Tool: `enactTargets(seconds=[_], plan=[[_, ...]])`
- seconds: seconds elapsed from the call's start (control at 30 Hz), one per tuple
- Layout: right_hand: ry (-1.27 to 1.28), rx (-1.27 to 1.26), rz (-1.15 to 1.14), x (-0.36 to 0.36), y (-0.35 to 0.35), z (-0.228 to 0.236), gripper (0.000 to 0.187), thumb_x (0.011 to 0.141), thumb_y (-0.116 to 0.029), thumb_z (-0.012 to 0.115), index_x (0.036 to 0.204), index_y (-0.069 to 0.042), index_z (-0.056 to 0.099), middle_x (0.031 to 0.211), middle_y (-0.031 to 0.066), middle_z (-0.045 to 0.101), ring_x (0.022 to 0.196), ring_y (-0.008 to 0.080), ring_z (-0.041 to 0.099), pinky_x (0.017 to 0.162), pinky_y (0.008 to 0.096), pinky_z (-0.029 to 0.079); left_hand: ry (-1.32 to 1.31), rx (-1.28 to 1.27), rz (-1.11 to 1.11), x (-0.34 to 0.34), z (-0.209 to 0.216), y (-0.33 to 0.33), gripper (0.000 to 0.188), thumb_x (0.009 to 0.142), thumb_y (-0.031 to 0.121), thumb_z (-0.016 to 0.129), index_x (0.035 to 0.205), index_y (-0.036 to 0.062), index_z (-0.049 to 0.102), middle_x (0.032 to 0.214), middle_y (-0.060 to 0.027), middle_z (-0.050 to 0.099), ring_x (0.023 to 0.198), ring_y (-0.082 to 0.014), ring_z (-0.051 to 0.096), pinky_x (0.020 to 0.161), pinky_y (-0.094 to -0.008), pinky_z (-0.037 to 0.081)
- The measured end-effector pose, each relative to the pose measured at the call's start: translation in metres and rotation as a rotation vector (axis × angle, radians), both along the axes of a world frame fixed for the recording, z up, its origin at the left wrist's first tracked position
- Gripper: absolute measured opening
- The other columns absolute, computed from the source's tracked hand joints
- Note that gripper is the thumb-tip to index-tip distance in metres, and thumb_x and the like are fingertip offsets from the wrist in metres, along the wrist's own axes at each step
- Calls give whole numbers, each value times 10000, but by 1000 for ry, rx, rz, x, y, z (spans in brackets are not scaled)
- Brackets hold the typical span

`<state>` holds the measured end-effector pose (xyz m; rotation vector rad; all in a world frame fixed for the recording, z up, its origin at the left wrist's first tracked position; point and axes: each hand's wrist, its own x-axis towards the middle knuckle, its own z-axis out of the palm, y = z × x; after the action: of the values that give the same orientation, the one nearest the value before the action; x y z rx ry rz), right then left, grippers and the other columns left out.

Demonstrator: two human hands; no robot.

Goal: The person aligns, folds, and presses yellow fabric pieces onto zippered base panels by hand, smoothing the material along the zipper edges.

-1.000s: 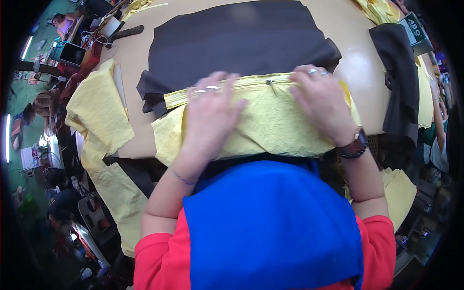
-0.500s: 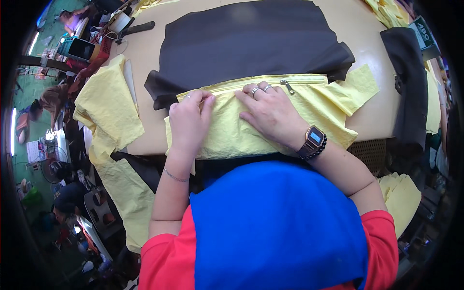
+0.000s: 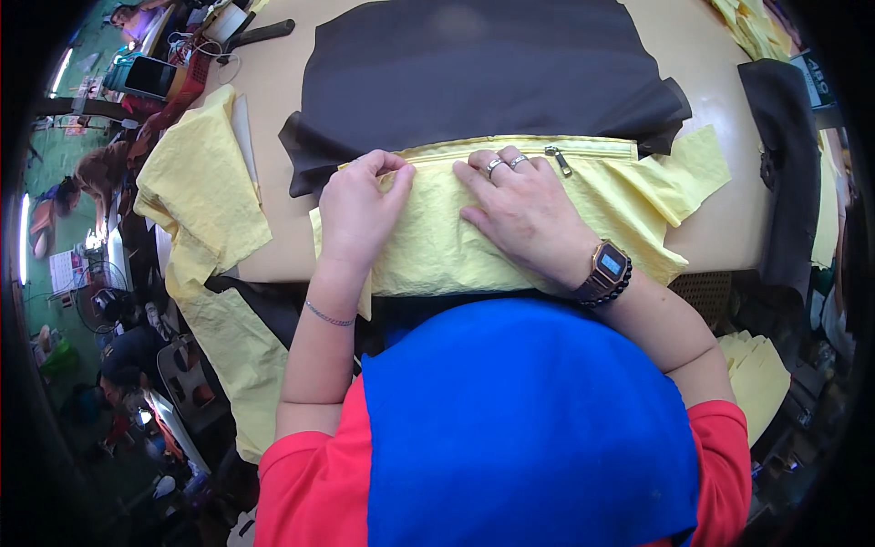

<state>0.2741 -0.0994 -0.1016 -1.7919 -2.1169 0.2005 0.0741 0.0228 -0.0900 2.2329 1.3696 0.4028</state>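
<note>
A yellow fabric piece (image 3: 437,237) lies along the near edge of the table, with a zipper (image 3: 602,151) running across its upper side. A metal zipper pull (image 3: 559,161) sits just right of my right hand (image 3: 529,201). That hand rests on the cloth, fingers spread and a little bent, their tips at the zipper's lower edge. At the zipper's left end, my left hand (image 3: 365,205) is closed in a pinch of thumb and forefinger on the cloth edge; its fingers hide that end. A large dark fabric panel (image 3: 483,73) lies beyond and partly under the yellow piece.
More yellow fabric (image 3: 205,182) hangs over the table's left edge. Scissors-like dark handle (image 3: 262,35) lies at the far left. A dark strip of cloth (image 3: 782,164) drapes over the right edge, with stacked yellow pieces (image 3: 755,378) below. Other people work at left.
The view has shifted slightly, so the table and cloth appear a little farther right. My left hand has moved slightly up along the zipper edge; my right hand stays beside the pull.
</note>
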Motion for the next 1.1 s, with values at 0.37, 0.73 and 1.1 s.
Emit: enactTargets(seconds=[0.37,0.73,1.1], plan=[[-17,15,75,-10,15,3,534,961,-365,727,1397,-79,613,1287,79,634,1161,245,612,887,415,488,70,-10,7,5,9,1,247,943,248,784,1011,11,779,926,-143,793,873,-262,772,799,-361,579],[-34,48,91,-23,21,-8,612,993,-470,662,1449,-69,591,1344,77,622,1193,237,587,889,409,456,-21,285,-80,-29,12,-10,155,1015,134,703,1076,-2,743,971,-148,759,870,-320,752,803,-404,576],[-47,21,93,-24,22,-4,615,999,-475,650,1445,-59,572,1325,81,624,1177,235,593,875,416,460,-45,-84,108,-34,9,9,241,961,247,750,991,8,764,762,-91,762,642,-176,703,647,-349,541]])
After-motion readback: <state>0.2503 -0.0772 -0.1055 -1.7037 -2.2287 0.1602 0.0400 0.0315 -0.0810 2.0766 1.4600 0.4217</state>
